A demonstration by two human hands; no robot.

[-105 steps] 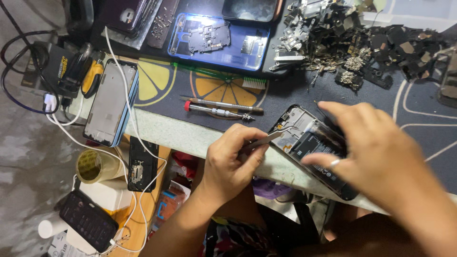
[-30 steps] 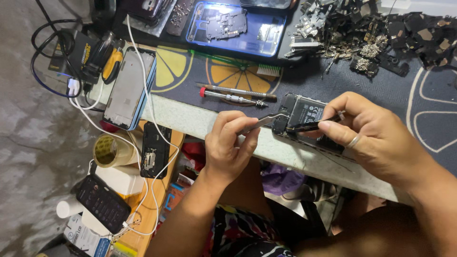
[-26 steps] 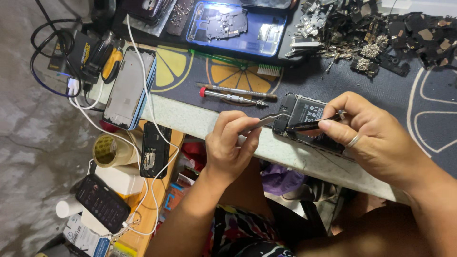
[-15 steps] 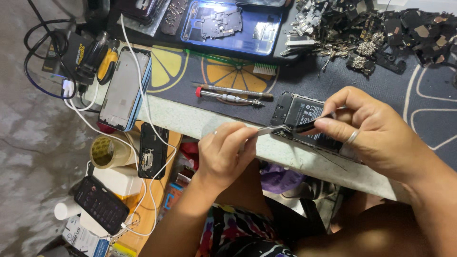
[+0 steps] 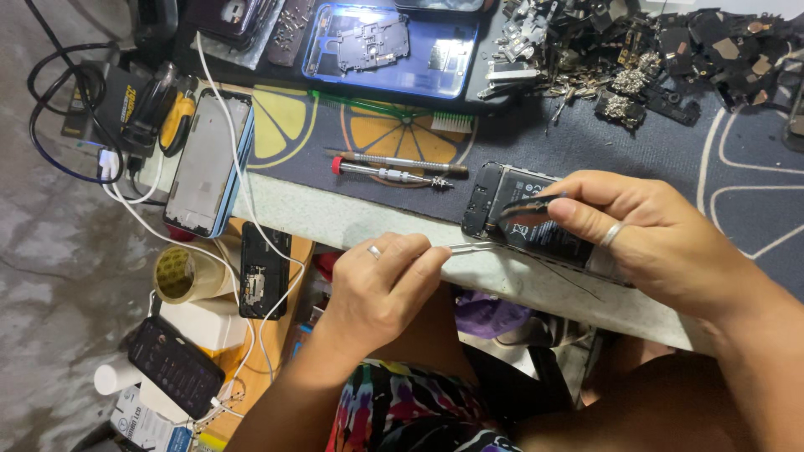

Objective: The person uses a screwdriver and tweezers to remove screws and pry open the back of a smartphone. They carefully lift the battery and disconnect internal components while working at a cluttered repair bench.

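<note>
Black opened phone [image 5: 523, 213] overhangs the counter [image 5: 352, 222] edge, pinned under the right hand [image 5: 662, 243]; left hand [image 5: 381, 289] pinches tweezers [image 5: 471, 246] beside it, screwdrivers [image 5: 389, 167] just beyond.

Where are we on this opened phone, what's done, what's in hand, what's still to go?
Done: the opened phone has its back off, its black battery exposed. In hand: the right hand steadies it at the bench edge and lifts a thin dark strip off it with the fingertips, while the left hand brings metal tweezers to its near end. Left: the phone remains open; the two screwdrivers lie unused on the mat.
</note>
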